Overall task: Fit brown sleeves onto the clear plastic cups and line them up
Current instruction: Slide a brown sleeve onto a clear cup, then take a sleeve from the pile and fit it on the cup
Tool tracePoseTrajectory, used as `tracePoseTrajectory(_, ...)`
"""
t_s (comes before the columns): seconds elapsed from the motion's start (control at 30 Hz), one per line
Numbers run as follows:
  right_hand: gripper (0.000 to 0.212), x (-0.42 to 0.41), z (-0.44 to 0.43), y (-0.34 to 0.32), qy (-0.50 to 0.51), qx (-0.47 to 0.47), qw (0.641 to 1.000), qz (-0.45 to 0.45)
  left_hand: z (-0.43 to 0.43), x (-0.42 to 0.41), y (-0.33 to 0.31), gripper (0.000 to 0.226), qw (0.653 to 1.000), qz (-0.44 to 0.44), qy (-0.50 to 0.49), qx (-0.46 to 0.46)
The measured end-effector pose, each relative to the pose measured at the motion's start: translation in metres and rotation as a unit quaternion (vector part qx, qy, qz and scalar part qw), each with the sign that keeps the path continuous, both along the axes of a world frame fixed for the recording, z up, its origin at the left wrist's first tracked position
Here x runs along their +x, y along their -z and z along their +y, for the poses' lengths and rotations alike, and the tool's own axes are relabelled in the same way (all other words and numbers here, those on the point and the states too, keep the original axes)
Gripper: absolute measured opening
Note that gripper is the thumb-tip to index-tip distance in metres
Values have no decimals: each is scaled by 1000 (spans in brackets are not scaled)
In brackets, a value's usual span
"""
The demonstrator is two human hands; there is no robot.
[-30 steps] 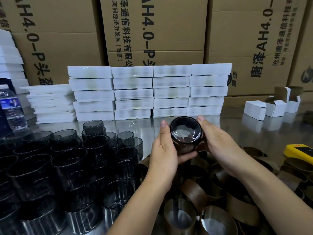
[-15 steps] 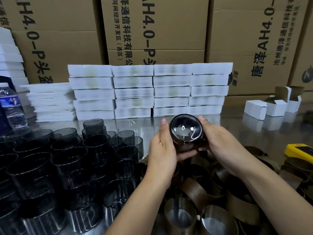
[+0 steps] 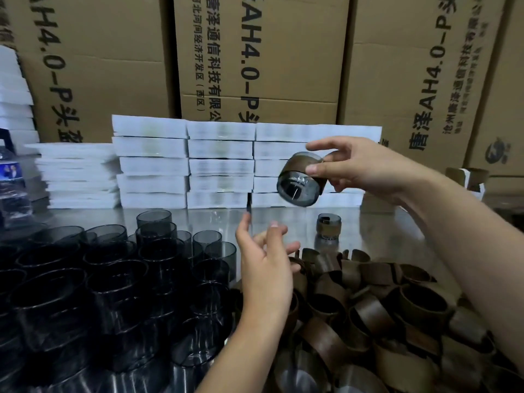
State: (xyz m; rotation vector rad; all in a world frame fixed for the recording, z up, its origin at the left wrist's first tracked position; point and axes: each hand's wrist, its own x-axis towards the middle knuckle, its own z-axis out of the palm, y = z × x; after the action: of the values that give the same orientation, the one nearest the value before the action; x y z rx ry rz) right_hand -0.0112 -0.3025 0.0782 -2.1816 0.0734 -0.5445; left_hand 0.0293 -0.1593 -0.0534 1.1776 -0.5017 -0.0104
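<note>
Three cardboard cartons (image 3: 255,52) across the back, printed sideways with "AH4.0-P" and Chinese characters, among them "唐泽" and "通信科技有限"; smaller print alongside too blurred to read. Below them, stacks of white boxes (image 3: 221,165), faces washed out. At far left, cut by the edge, a water bottle (image 3: 12,188) with a blue label, writing illegible. Right hand (image 3: 365,168) raised before the white boxes, thumb and fingers pinching a sleeved cup (image 3: 300,181), tilted, one round end toward the camera. Left hand (image 3: 266,268) lower, holding nothing, fingers loosely spread above the steel table (image 3: 382,234). Second sleeved cup (image 3: 329,226) upright on the table, just beyond the heap of brown sleeves (image 3: 368,307). Bare clear cups (image 3: 113,279) crowded at left, the nearest dark and cut off below.
</note>
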Motion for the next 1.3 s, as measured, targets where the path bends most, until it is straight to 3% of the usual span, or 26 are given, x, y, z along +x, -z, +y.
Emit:
tracePoseTrajectory(0.07,42,18,-22,4,91,-25,995,11,1,-5,0,35,1000,-6,3,-9)
tracePoseTrajectory(0.2,44,41,-67,41,187,-50,972,130,3,-12,-4,22,999,-2,24,-39)
tracePoseTrajectory(0.4,36,61,-86,95,252,-80,938,222,3,-14,-2,36,998,-28,46,-18)
tracePoseTrajectory(0.57,38,81,-85,113,235,-59,943,227,2,-13,0,55,998,-43,52,-18)
tracePoseTrajectory(0.7,22,88,-81,115,214,-67,946,235,2,-13,0,45,998,-46,49,-18)
tracePoseTrajectory(0.8,23,89,-80,116,199,-91,946,241,3,-11,-1,28,998,-39,41,-12)
tracePoseTrajectory(0.9,44,87,-80,116,182,-124,950,219,2,-8,-2,18,999,-24,31,-5)
tracePoseTrajectory(1.0,51,80,-79,113,182,-132,950,219,1,-5,1,23,998,-23,26,51)
tracePoseTrajectory(1.1,44,72,-72,105,187,-132,948,221,1,-5,5,25,993,-37,35,106)
tracePoseTrajectory(1.3,27,60,-22,61,108,-111,984,83,3,-9,7,21,969,-113,5,220)
